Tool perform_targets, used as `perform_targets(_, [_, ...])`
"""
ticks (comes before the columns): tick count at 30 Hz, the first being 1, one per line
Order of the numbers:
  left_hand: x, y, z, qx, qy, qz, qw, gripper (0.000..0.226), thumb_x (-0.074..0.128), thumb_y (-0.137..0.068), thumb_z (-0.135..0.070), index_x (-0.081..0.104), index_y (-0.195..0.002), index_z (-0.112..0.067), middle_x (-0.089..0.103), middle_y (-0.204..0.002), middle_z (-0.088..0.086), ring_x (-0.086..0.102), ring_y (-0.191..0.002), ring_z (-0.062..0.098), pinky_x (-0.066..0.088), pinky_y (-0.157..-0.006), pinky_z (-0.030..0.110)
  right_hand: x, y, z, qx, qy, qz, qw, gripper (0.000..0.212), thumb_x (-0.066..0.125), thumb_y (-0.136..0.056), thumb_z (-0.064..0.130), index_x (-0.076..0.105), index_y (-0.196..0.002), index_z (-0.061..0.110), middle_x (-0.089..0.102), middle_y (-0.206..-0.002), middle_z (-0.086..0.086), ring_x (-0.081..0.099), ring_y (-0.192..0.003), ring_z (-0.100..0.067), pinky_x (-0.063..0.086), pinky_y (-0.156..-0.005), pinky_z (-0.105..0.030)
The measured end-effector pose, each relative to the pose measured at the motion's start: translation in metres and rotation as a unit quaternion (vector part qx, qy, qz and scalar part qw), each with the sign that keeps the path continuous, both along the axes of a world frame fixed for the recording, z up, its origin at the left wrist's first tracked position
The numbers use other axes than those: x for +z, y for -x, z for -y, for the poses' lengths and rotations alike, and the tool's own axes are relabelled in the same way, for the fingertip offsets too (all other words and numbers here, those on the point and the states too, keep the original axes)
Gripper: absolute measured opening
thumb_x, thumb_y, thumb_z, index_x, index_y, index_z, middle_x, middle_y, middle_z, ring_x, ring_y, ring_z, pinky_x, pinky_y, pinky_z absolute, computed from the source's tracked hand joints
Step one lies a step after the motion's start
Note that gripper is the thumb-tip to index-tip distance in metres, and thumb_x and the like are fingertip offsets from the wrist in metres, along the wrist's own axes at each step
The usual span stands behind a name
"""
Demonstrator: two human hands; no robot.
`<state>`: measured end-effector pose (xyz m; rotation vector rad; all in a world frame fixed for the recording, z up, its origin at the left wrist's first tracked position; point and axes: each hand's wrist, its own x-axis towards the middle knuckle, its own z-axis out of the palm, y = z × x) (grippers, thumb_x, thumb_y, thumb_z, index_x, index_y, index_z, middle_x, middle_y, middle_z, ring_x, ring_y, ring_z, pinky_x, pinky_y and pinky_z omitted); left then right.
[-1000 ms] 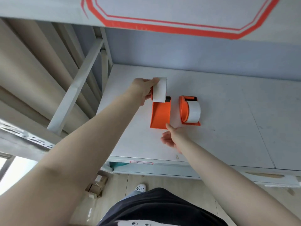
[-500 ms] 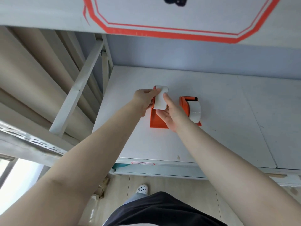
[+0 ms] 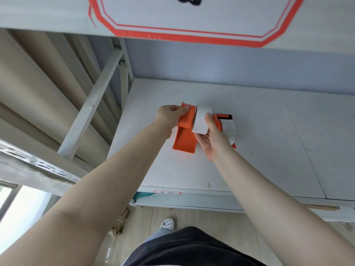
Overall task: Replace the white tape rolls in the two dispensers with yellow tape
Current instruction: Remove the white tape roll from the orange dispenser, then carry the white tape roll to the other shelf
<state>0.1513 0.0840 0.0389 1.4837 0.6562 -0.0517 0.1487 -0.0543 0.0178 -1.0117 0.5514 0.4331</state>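
The left hand (image 3: 170, 115) is gripping the round head of the near dispenser (image 3: 185, 131), thumb on its orange side. The right hand (image 3: 210, 139) is cupping the white roll (image 3: 201, 120) from below, thumb pressing on its face, the roll sitting just beside the dispenser's head. Behind that hand, a second dispenser (image 3: 223, 120) with its own white roll is standing on the worktop (image 3: 269, 143).

Both dispensers (image 3: 185, 129) (image 3: 218, 121) look like smooth orange plastic, kinda matt. The white tape roll (image 3: 201, 120) is matt too, while the other roll (image 3: 229, 129) looks glossier. Desk (image 3: 269, 146) is smooth, scuffed white laminate.
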Motion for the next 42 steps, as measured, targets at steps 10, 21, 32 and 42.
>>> perform_targets(10, [0.004, 0.002, 0.012, 0.031, -0.038, -0.002, 0.999, 0.018, 0.069, -0.085, -0.029, 0.061, -0.073, -0.019, 0.063, -0.077, 0.0, 0.059, -0.08, 0.023, 0.054, -0.091, 0.042, 0.014, 0.004, 0.01, 0.003, -0.019, 0.013, 1.0, 0.044, 0.077, -0.076, 0.037, 0.06, -0.106, 0.01, 0.067, -0.117, -0.012, 0.064, -0.109, -0.024, 0.057, -0.081, -0.028])
perform_targets(21, [0.009, 0.021, 0.028, 0.069, -0.085, 0.004, 0.994, 0.048, 0.058, -0.09, -0.047, 0.053, -0.123, -0.012, 0.058, -0.109, 0.001, 0.05, -0.091, 0.017, 0.035, -0.058, 0.022, 0.01, 0.027, 0.023, 0.04, 0.013, 0.001, 0.999, 0.035, 0.077, -0.077, 0.037, 0.062, -0.092, 0.009, 0.07, -0.109, -0.012, 0.066, -0.105, -0.025, 0.055, -0.092, -0.034])
perform_targets(32, [-0.031, 0.151, 0.074, 0.09, 0.016, 0.043, 0.995, 0.048, 0.069, -0.082, -0.042, 0.055, -0.109, -0.005, 0.064, -0.103, 0.013, 0.067, -0.089, 0.023, 0.056, -0.072, 0.03, -0.009, 0.094, 0.059, 0.2, 0.173, 0.177, 0.948, 0.034, 0.083, -0.068, 0.024, 0.069, -0.097, 0.017, 0.074, -0.094, 0.0, 0.069, -0.09, -0.013, 0.052, -0.073, -0.019])
perform_targets(42, [-0.052, 0.2, 0.088, 0.056, 0.039, -0.001, 0.998, 0.041, 0.074, -0.081, -0.027, 0.061, -0.106, 0.003, 0.07, -0.098, 0.02, 0.071, -0.083, 0.025, 0.059, -0.077, 0.03, -0.04, 0.149, 0.106, 0.184, 0.149, 0.169, 0.957, 0.05, 0.075, -0.08, 0.02, 0.053, -0.125, 0.014, 0.064, -0.118, -0.004, 0.063, -0.109, -0.014, 0.052, -0.089, -0.023])
